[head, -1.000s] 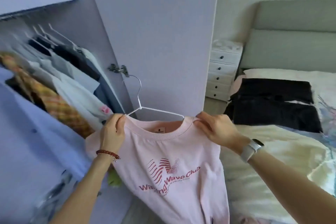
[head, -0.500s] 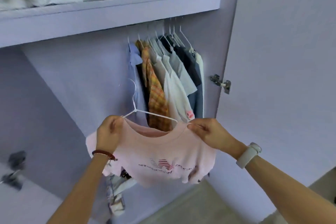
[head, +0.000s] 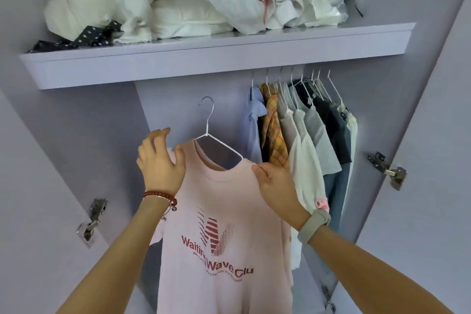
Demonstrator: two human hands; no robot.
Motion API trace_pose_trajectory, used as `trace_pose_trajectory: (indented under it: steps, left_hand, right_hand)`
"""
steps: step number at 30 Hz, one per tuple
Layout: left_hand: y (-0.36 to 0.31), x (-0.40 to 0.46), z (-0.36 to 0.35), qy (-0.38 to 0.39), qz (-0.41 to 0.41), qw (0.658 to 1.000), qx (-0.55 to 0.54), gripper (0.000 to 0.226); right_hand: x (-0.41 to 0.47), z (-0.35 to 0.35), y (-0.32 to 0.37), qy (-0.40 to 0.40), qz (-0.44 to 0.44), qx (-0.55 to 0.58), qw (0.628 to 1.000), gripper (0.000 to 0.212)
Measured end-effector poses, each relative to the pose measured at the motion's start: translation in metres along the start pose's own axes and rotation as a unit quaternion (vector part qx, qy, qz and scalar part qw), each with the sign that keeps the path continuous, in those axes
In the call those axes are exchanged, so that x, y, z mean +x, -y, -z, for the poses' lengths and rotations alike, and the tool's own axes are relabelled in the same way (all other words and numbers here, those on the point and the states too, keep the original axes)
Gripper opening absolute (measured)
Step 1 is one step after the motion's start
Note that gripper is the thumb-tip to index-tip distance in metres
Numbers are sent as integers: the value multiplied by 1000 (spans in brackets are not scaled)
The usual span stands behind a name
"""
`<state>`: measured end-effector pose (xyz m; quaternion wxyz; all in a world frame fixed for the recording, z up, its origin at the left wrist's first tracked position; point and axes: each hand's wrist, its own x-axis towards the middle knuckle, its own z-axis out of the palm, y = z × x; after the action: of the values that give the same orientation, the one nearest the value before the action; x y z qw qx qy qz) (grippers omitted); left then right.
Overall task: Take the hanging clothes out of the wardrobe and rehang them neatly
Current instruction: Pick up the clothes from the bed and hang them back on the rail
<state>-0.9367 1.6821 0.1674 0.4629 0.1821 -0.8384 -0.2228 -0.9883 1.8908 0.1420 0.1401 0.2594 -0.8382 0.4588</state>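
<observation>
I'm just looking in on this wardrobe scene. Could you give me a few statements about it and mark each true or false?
1. The pink T-shirt is on a white hanger. True.
2. The hanger's hook is already over the rail. False: it is below the shelf, free in the air.
3. The hanging clothes are bunched at the right. True.
4. The left hand wears a watch. False: it wears a red bead bracelet.

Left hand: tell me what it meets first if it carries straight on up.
Probably the underside of the shelf; the left hand points up past the hanger hook through open space, though depth is unclear.
</observation>
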Motion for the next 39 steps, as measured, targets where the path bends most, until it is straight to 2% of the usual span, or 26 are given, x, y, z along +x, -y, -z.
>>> trace_pose_trajectory:
  steps: [4,7,10,15,17,21,26,29,33,36,39]
  left_hand:
    - [-17,36,8,-59,-115,990,48,47]
    - [-26,66,5,-95,-190,971,105,52]
    - [-30,91,-3,-83,-222,960,152,60]
    - [-19,110,-25,-75,-226,954,182,70]
    - [-13,113,-33,-99,-240,946,194,71]
    - [-5,117,-41,-128,-252,935,215,70]
    - [-7,116,-40,-128,-255,935,209,72]
    - [-11,110,-38,-111,-245,944,190,74]
    - [-9,77,-45,-56,-214,963,151,70]
    - [-6,40,-59,27,-169,978,116,67]
    - [-17,-7,-79,130,-170,973,87,63]
  right_hand:
    - [27,-28,9,-52,-40,14,998,48]
    - [54,-44,13,-94,-63,7,994,43]
    - [84,-57,12,-149,-71,-22,986,34]
    - [129,-75,1,-208,-106,-78,969,33]
    - [145,-80,-4,-189,-129,-110,967,33]
    - [159,-87,-14,-96,-160,-186,965,34]
    - [161,-81,-19,-62,-179,-167,967,33]
    - [156,-68,-18,-25,-158,-145,976,31]
    - [121,-53,-16,-28,-57,-126,990,42]
    - [78,-32,-19,-77,30,-180,980,44]
    - [24,0,-36,-98,12,-248,964,45]
